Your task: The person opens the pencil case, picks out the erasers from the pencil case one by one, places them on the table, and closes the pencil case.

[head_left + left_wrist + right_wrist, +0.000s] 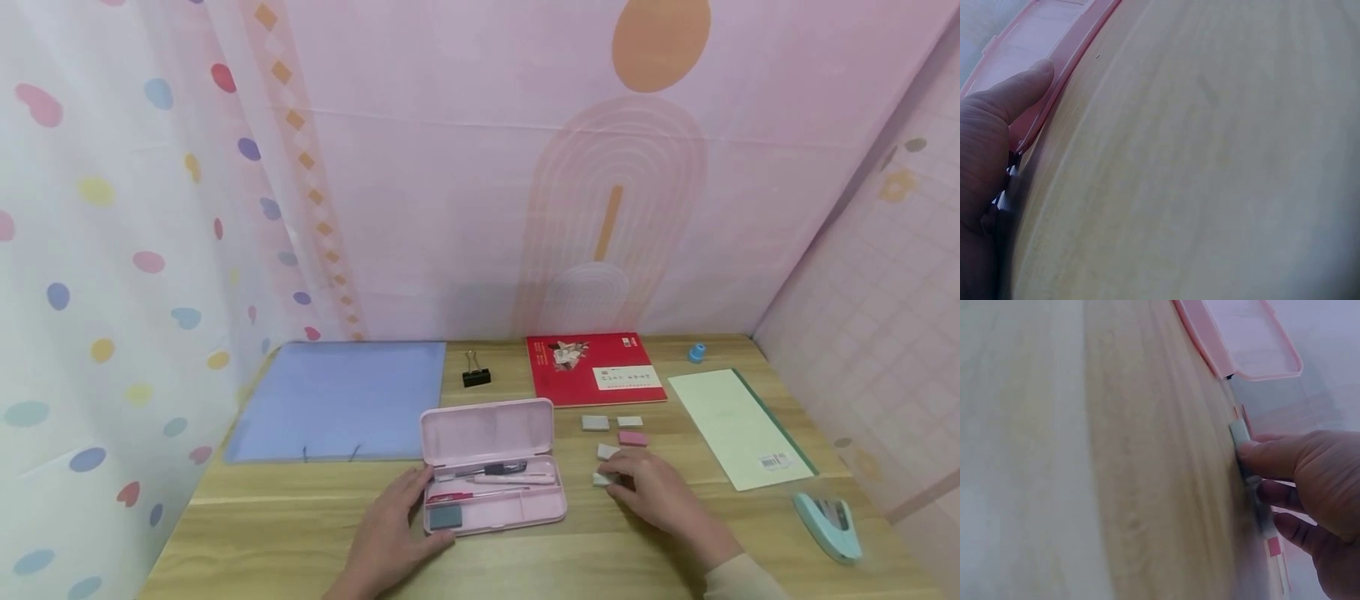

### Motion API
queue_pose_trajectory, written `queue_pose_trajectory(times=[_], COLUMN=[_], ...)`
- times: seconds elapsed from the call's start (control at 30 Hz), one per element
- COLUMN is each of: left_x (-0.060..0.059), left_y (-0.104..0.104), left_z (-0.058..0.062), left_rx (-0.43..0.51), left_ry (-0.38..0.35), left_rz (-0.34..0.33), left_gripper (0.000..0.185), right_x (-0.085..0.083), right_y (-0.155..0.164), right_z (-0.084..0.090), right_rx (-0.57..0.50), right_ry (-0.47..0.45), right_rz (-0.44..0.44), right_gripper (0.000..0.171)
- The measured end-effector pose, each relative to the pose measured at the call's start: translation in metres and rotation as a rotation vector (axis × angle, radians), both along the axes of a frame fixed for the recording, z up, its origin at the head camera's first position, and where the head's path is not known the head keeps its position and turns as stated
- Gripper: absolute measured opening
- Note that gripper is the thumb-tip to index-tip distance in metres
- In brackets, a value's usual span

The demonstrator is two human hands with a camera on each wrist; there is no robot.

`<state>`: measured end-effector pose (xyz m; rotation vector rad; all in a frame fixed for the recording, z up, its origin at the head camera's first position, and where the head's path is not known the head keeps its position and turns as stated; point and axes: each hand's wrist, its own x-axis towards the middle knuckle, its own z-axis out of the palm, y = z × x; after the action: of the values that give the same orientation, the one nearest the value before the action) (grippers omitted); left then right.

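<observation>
Your left hand (393, 533) rests on the tabletop (300, 517) with fingers relaxed and straight, thumb against the near-left corner of the open pink pencil case (491, 467). Your right hand (652, 492) sits at 3 o'clock from the case, its fingertips pinching a small grey eraser (602, 479) that lies on the wood. More erasers (615, 433) lie just beyond it, toward 12 o'clock, with a red booklet (596, 368) farther back.

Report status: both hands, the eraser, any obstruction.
Left hand rests on pencil case. Right hand pinches eraser on the table. Nothing between eraser and case.
</observation>
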<state>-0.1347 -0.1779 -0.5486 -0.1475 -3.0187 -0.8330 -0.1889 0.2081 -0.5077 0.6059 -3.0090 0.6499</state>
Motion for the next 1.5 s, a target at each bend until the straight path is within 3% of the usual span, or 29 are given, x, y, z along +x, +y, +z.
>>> queue_pose_trajectory(times=[0.1,0.27,0.4,0.6,0.87,1.07,1.33,1.5], left_x=[-0.001,-0.002,-0.003,-0.001,0.001,0.001,0.001,0.001], left_y=[0.000,-0.002,-0.002,-0.002,-0.002,-0.002,-0.002,-0.001], left_z=[0.001,0.005,0.004,0.001,0.002,0.001,-0.002,-0.002], left_rx=[0.012,0.027,0.028,0.039,0.044,0.047,0.044,0.035], left_ry=[-0.007,-0.017,0.000,0.037,0.042,0.036,0.052,0.055], left_rz=[-0.003,0.001,-0.009,-0.034,-0.041,-0.044,-0.040,-0.040], left_gripper=[0.109,0.110,0.109,0.107,0.107,0.107,0.106,0.107], right_x=[0.003,0.008,0.014,0.018,0.021,0.023,0.030,0.033], right_y=[-0.010,-0.063,-0.115,-0.159,-0.174,-0.174,-0.177,-0.179], right_z=[0.010,0.025,0.020,0.004,-0.006,-0.011,-0.006,-0.005], right_rx=[-0.018,-0.058,-0.054,-0.003,0.100,0.092,0.134,0.090], right_ry=[0.086,0.141,0.108,0.207,0.238,0.256,0.362,0.323], right_rz=[0.036,0.246,0.410,0.565,0.583,0.564,0.526,0.506], right_gripper=[0.025,0.023,0.022,0.020,0.028,0.026,0.018,0.017])
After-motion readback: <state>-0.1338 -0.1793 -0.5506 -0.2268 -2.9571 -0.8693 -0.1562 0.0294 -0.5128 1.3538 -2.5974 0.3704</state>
